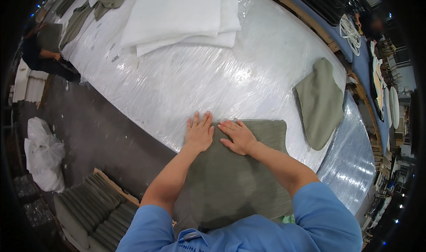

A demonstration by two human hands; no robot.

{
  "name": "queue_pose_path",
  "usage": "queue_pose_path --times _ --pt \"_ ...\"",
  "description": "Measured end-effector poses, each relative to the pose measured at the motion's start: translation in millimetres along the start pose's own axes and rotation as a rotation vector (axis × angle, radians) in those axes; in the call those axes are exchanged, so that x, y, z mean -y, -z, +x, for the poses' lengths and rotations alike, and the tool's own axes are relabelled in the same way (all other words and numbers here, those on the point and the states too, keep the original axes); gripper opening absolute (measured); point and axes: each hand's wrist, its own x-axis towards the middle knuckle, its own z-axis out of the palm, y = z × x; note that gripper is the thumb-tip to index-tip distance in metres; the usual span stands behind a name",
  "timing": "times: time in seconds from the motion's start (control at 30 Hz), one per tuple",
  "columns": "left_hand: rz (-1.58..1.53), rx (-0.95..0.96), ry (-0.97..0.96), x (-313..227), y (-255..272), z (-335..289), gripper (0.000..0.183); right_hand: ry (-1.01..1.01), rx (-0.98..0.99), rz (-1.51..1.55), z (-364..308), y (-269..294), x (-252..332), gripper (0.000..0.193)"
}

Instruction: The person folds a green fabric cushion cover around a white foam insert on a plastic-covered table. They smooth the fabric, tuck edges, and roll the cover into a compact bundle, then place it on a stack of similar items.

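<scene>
A grey-green cushion cover [235, 181] lies flat at the near edge of a long table wrapped in clear plastic film [213, 79]. My left hand [199, 132] rests palm down on the cover's far left corner, fingers spread. My right hand [238, 136] presses flat on the cover just beside it, fingers pointing left. The two hands almost touch. Neither hand grips anything.
A second grey-green cover [320, 102] lies to the right on the table. A stack of white padding sheets [182, 17] sits at the far side, with more green fabric pieces [91, 10] beyond. Green cushions [95, 210] and a white bag [42, 152] stand on the floor at left. Another person [46, 52] works far left.
</scene>
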Motion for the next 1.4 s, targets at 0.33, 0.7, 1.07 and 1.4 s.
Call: queue_pose_path --times 0.33,0.7,1.07,1.4 --pt "0.003 -0.280 -0.087 -15 5 -19 0.058 -0.082 -0.003 -0.120 2 16 12 0.072" --pt "-0.082 -0.106 -0.148 -43 -6 -77 0.063 -0.287 -0.041 -0.082 -110 6 7 0.084" --pt "0.067 -0.077 0.005 -20 4 22 0.065 -0.399 -0.056 -0.061 -31 21 -46 0.082" --pt "-0.181 -0.427 0.058 2 4 -59 0.069 -0.533 -0.193 -0.071 -76 38 -33 0.080"
